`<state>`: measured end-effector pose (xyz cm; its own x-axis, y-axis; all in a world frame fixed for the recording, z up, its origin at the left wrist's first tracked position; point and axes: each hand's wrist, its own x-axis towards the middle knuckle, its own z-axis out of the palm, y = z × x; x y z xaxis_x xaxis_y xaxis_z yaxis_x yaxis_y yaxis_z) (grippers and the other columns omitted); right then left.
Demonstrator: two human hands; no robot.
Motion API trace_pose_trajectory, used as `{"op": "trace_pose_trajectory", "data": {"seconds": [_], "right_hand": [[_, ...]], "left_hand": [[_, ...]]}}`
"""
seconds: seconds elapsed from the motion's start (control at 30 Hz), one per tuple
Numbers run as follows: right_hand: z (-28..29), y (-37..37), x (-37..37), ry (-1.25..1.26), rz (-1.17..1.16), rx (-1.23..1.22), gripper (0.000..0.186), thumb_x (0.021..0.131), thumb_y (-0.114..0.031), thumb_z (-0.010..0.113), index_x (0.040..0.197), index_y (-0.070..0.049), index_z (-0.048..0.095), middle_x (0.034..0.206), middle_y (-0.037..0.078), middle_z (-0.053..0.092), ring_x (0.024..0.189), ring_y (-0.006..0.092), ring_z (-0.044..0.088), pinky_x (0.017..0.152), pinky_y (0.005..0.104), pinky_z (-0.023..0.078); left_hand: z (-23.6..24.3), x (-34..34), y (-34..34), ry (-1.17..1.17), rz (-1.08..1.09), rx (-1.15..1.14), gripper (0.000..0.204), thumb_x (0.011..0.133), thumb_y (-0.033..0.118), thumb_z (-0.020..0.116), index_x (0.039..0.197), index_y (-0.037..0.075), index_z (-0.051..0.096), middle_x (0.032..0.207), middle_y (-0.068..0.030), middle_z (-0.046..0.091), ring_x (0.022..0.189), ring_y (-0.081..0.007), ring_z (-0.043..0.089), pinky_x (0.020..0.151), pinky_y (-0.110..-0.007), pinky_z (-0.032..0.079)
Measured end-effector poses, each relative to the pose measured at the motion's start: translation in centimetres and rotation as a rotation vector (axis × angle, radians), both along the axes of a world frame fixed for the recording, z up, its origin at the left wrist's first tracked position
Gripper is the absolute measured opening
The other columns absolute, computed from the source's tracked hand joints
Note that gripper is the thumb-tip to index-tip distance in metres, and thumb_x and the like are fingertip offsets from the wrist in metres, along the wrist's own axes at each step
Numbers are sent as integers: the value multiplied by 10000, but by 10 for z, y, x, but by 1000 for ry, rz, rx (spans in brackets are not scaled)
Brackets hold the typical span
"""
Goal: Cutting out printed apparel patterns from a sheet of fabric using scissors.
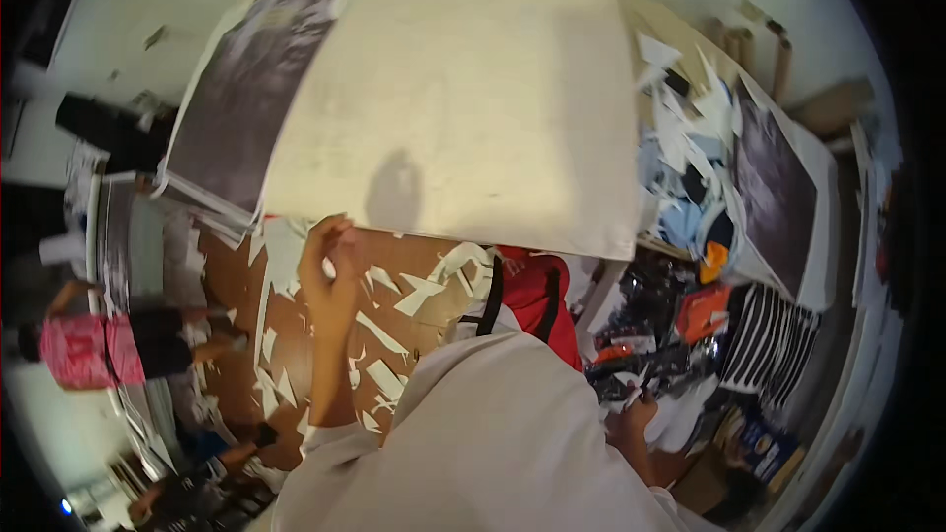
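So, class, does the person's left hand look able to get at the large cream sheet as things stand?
Probably yes: the left hand is up at the near edge of the cream sheet, and nothing visible seems to block its way.

I stand in what looks like a cutting workshop: white offcuts (384,377) litter the brown floor (236,281) below my broad pale desk (463,89), a dark printed sheet (251,79) lies at its left, jumbled scraps (680,222) and striped cloth (772,343) sit to its right, and a person in pink (89,350) is well to its left.
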<state>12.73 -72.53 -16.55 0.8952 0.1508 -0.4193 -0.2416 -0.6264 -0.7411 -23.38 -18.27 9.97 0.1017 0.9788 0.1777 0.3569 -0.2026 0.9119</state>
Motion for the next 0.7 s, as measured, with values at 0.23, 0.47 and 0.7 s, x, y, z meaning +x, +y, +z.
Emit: {"op": "trace_pose_trajectory", "data": {"seconds": [0.23, 0.47, 0.7], "right_hand": [[-7, 175, -95, 168, -382, 365, 359, 913, -363, 810, 820, -38, 690, 605, 6, 543, 464, 123, 498, 450, 328, 384], [-6, 266, -176, 51, -751, 375, 165, 983, -232, 683, 1041, -80, 714, 746, 29, 645, 534, 150, 502, 488, 336, 388], [41, 340, -268, -204, -776, 384, 272, 905, -304, 828, 946, -52, 735, 685, -24, 601, 522, 80, 449, 464, 290, 331]], "left_hand": [[-10, -182, 57, 734, 220, 401, 259, 939, 154, 685, 1173, 42, 672, 1161, -169, 679, 1092, -398, 614, 946, -471, 484], [-92, -239, 195, 992, -61, 327, 664, 867, 352, 743, 1426, 55, 544, 1459, -168, 556, 1385, -393, 482, 1139, -545, 384], [-125, -232, 219, 806, -306, 338, 528, 904, 361, 725, 1300, 16, 672, 1394, -207, 634, 1400, -430, 496, 1131, -551, 415]]}}
